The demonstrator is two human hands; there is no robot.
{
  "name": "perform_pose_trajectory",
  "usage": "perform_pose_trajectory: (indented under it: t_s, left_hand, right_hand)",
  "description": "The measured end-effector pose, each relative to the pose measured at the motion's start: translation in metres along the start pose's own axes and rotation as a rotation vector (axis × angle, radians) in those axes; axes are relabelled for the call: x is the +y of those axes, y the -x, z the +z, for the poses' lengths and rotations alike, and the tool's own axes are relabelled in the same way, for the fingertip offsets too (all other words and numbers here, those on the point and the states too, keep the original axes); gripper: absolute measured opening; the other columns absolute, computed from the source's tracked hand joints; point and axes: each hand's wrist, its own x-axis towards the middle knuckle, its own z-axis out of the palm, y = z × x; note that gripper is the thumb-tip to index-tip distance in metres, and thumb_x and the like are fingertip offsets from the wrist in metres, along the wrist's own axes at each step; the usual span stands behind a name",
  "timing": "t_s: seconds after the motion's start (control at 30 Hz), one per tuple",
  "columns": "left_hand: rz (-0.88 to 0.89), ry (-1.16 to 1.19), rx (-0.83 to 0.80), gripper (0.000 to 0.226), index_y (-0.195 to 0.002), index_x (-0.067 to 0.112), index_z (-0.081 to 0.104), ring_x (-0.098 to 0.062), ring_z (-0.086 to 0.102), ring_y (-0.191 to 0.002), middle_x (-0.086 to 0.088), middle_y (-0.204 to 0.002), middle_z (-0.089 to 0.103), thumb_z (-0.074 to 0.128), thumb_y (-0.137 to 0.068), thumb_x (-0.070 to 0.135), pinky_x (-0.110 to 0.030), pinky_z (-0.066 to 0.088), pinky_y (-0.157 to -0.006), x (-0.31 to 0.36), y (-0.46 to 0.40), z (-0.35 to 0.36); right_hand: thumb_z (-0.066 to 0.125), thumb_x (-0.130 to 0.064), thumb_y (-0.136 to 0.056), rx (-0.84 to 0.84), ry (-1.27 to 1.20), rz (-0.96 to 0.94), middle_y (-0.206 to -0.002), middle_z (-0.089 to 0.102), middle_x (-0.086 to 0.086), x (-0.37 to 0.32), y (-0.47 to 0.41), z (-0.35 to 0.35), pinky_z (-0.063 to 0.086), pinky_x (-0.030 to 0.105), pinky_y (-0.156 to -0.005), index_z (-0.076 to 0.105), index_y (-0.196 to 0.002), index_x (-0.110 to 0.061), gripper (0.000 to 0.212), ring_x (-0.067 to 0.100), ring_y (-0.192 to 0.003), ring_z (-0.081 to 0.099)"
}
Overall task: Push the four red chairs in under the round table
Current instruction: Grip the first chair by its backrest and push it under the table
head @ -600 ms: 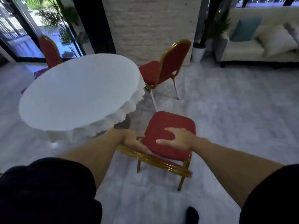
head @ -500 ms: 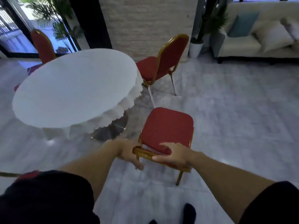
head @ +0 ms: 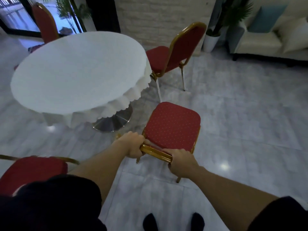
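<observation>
A round table (head: 78, 72) under a white scalloped cloth stands on a metal pedestal base (head: 113, 121). Right in front of me is a red chair (head: 171, 125) with a gold frame, its seat out to the right of the table. My left hand (head: 133, 145) and my right hand (head: 180, 161) both grip the gold top rail of its backrest. A second red chair (head: 180, 47) stands at the table's far right with its seat partly under the cloth. A third red chair (head: 44, 22) is behind the table at far left. A fourth red chair (head: 31, 170) shows at lower left.
A cream sofa (head: 266, 42) with a teal cushion (head: 265, 19) lines the back right. A white plant pot (head: 210, 42) stands by the brick wall. Glass doors are at far left. The marble floor stretches to the right. My two dark shoes (head: 173, 222) are at the bottom.
Both hands slid back from the seat and closed around the top rail. The view shifted, bringing the fourth chair into sight at lower left.
</observation>
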Motion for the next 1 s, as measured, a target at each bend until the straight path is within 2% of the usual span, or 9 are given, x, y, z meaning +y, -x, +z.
perform_pose_trajectory:
  t_s: [0.07,0.3,0.43,0.53,0.63,0.73,0.87,1.0]
  left_hand:
    - [-0.027,-0.005,0.005,0.018,-0.104,0.036,0.07,-0.021,0.069,-0.084,0.007,-0.083,0.066,0.059,-0.09,0.041,-0.039,0.059,-0.088,0.008,0.003,0.004]
    - [-0.197,0.117,0.073,0.024,-0.1,0.029,0.075,-0.021,0.065,-0.08,0.01,-0.073,0.058,0.057,-0.086,0.038,-0.038,0.057,-0.087,0.051,0.007,0.024]
    - [-0.3,0.213,0.123,0.029,-0.108,0.03,0.077,-0.019,0.061,-0.076,0.007,-0.079,0.067,0.057,-0.087,0.03,-0.033,0.052,-0.081,0.098,0.015,0.03]
    - [-0.411,0.292,0.144,0.029,-0.109,0.027,0.077,-0.026,0.066,-0.085,0.0,-0.089,0.073,0.057,-0.088,0.03,-0.037,0.055,-0.088,0.146,0.019,0.039]
    - [-0.472,0.342,0.171,0.028,-0.112,0.03,0.074,-0.029,0.068,-0.098,-0.004,-0.103,0.075,0.055,-0.092,0.035,-0.04,0.054,-0.091,0.187,0.013,0.05]
    - [-0.509,0.436,0.227,0.028,-0.111,0.032,0.072,-0.03,0.07,-0.098,-0.003,-0.104,0.076,0.054,-0.092,0.039,-0.041,0.057,-0.089,0.223,0.002,0.063]
    - [-0.543,0.575,0.262,0.037,-0.117,0.039,0.069,-0.03,0.07,-0.101,-0.001,-0.109,0.075,0.05,-0.085,0.039,-0.045,0.057,-0.091,0.237,-0.005,0.073]
    - [-0.575,0.637,0.239,0.051,-0.131,0.041,0.065,-0.031,0.068,-0.11,-0.002,-0.121,0.073,0.047,-0.083,0.039,-0.046,0.056,-0.096,0.223,-0.012,0.064]
  right_hand:
    - [0.055,-0.026,-0.089,-0.013,0.031,-0.035,-0.106,0.074,-0.005,0.007,0.001,-0.002,0.061,0.044,-0.085,0.053,-0.141,-0.05,0.057,0.027,-0.093,0.071]
    - [0.052,-0.027,-0.084,-0.081,0.151,-0.174,-0.103,0.076,-0.006,0.048,0.0,-0.024,0.06,0.041,-0.084,0.053,-0.139,-0.058,0.063,0.028,-0.094,0.071]
    - [0.056,-0.028,-0.087,-0.129,0.254,-0.31,-0.1,0.076,-0.004,0.077,0.0,-0.041,0.061,0.043,-0.082,0.052,-0.14,-0.062,0.064,0.026,-0.09,0.071]
    - [0.058,-0.029,-0.086,-0.19,0.344,-0.402,-0.1,0.076,-0.005,0.104,0.006,-0.056,0.059,0.038,-0.078,0.051,-0.14,-0.065,0.065,0.025,-0.09,0.07]
    - [0.058,-0.023,-0.088,-0.221,0.401,-0.469,-0.101,0.077,-0.007,0.126,0.005,-0.078,0.05,0.031,-0.073,0.054,-0.138,-0.066,0.066,0.023,-0.092,0.07]
    - [0.061,-0.028,-0.092,-0.206,0.506,-0.524,-0.104,0.078,-0.005,0.147,0.003,-0.099,0.051,0.033,-0.075,0.058,-0.134,-0.066,0.057,0.025,-0.096,0.073]
    - [0.06,-0.027,-0.092,-0.191,0.506,-0.532,-0.105,0.079,-0.006,0.15,-0.002,-0.107,0.047,0.03,-0.072,0.064,-0.127,-0.065,0.052,0.024,-0.097,0.073]
    - [0.059,-0.028,-0.091,-0.197,0.498,-0.554,-0.108,0.078,-0.008,0.144,-0.019,-0.112,0.052,0.032,-0.079,0.064,-0.125,-0.066,0.051,0.023,-0.1,0.073]
